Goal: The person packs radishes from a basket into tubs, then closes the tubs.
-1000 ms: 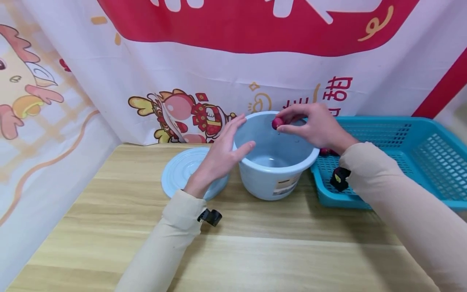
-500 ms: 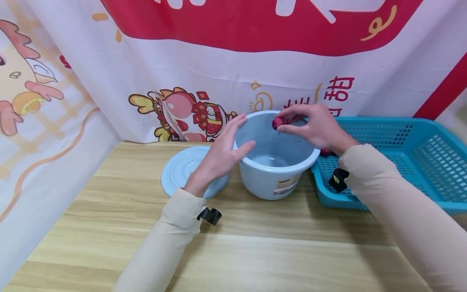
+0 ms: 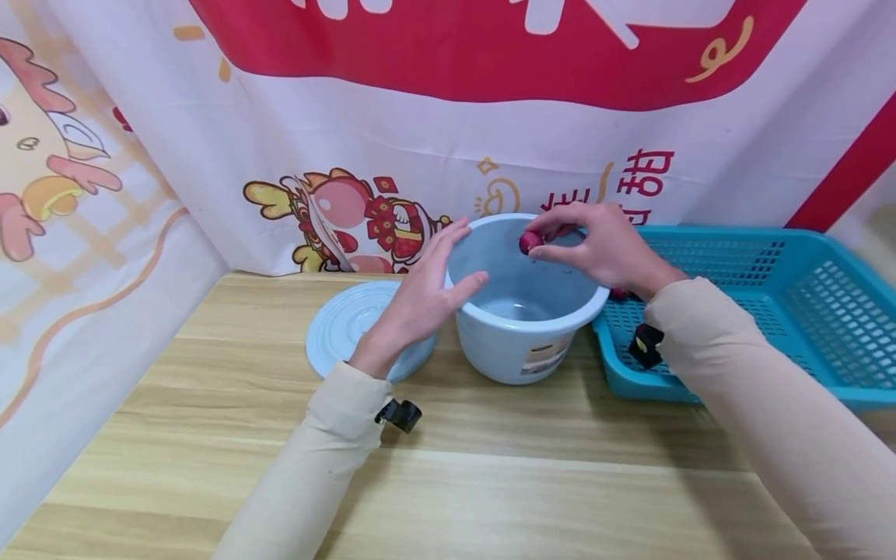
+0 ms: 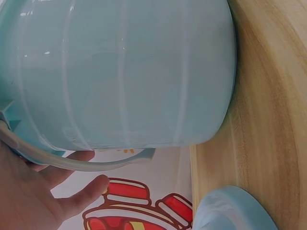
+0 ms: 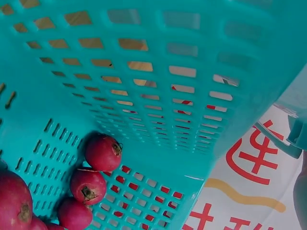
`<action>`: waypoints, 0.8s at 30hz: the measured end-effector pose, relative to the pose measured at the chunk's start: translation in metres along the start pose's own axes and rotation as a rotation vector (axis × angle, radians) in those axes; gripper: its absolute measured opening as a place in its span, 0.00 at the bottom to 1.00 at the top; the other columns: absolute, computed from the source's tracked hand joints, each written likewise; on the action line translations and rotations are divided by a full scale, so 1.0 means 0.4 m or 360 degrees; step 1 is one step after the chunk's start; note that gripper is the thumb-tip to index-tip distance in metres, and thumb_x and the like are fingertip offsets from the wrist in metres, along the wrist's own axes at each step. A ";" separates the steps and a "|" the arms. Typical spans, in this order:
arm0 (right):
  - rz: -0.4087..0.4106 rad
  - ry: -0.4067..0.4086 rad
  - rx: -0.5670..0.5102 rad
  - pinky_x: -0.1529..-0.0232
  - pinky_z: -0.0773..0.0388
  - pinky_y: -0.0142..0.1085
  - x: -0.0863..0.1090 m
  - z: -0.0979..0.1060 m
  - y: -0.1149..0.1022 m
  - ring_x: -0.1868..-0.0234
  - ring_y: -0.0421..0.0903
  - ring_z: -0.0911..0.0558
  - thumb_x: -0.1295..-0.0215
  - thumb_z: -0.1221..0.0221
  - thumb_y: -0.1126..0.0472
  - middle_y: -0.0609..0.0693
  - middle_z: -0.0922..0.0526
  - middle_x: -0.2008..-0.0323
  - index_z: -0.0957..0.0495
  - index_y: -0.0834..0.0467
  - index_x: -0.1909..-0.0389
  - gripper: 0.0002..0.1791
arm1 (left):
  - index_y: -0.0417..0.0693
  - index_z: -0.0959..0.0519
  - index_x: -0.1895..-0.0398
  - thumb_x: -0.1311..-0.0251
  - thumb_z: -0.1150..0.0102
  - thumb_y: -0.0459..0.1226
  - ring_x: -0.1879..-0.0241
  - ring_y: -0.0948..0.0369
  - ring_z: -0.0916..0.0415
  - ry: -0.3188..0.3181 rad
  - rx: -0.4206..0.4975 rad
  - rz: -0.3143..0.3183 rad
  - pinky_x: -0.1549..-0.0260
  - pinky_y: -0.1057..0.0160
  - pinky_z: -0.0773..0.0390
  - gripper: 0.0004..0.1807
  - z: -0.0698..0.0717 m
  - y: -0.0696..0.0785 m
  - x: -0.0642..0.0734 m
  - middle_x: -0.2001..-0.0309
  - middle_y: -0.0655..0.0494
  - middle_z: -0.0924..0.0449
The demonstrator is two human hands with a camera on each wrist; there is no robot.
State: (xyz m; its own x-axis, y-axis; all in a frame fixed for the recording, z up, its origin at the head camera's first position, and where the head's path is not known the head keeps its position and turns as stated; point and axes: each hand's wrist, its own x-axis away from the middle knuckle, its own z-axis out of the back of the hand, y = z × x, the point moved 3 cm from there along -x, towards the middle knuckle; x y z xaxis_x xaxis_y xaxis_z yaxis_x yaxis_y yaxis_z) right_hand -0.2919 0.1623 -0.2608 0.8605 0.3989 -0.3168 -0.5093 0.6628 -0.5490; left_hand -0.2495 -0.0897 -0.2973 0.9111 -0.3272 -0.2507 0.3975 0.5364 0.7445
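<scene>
My right hand [image 3: 603, 247] pinches a small red radish [image 3: 530, 242] between thumb and fingers, over the mouth of a light blue bucket [image 3: 521, 342]. Against the bucket's left rim rests my left hand [image 3: 427, 299], its fingers straight and spread. In the left wrist view, that hand [image 4: 36, 196] lies beside the bucket's handle [image 4: 86, 165]. Several more radishes [image 5: 88, 186] lie in a corner of the teal basket [image 5: 120, 12] in the right wrist view. In the head view, my right arm covers most of them.
A light blue lid [image 3: 336, 330] lies left of the bucket on the wooden table [image 3: 434, 498], partly under my left hand. The teal basket [image 3: 826, 241] stands close on the bucket's right. A printed cloth [image 3: 420, 140] hangs behind everything.
</scene>
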 end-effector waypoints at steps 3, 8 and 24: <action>0.0010 -0.0017 0.0015 0.48 0.12 0.54 -0.001 0.000 -0.002 0.47 0.55 0.14 0.38 0.24 0.57 0.54 0.10 0.47 0.14 0.52 0.39 0.25 | 0.56 0.44 0.15 0.30 0.43 0.57 0.15 0.55 0.49 0.0002 0.0001 0.0002 0.23 0.34 0.35 0.44 0.001 0.000 0.001 0.13 0.66 0.52; 0.0012 -0.0027 0.0025 0.49 0.12 0.55 -0.001 0.001 -0.003 0.47 0.56 0.14 0.38 0.24 0.57 0.54 0.10 0.47 0.14 0.52 0.39 0.25 | 0.55 0.44 0.15 0.30 0.43 0.56 0.15 0.54 0.49 0.0000 0.0017 -0.0002 0.23 0.34 0.36 0.44 0.002 0.000 0.001 0.13 0.65 0.52; 0.0033 -0.0037 0.0013 0.44 0.15 0.53 -0.004 0.000 0.006 0.47 0.51 0.15 0.37 0.25 0.59 0.54 0.11 0.44 0.14 0.53 0.40 0.23 | 0.56 0.44 0.15 0.29 0.44 0.57 0.16 0.54 0.48 0.0001 -0.0021 0.0007 0.23 0.35 0.35 0.44 0.001 0.006 0.001 0.13 0.66 0.53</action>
State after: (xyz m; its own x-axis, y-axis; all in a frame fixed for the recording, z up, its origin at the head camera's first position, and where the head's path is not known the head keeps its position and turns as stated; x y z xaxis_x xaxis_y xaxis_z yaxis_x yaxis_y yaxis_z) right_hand -0.2947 0.1633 -0.2616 0.8495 0.4269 -0.3099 -0.5270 0.6595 -0.5361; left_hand -0.2480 -0.0890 -0.2953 0.9128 -0.3244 -0.2481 0.3951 0.5478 0.7374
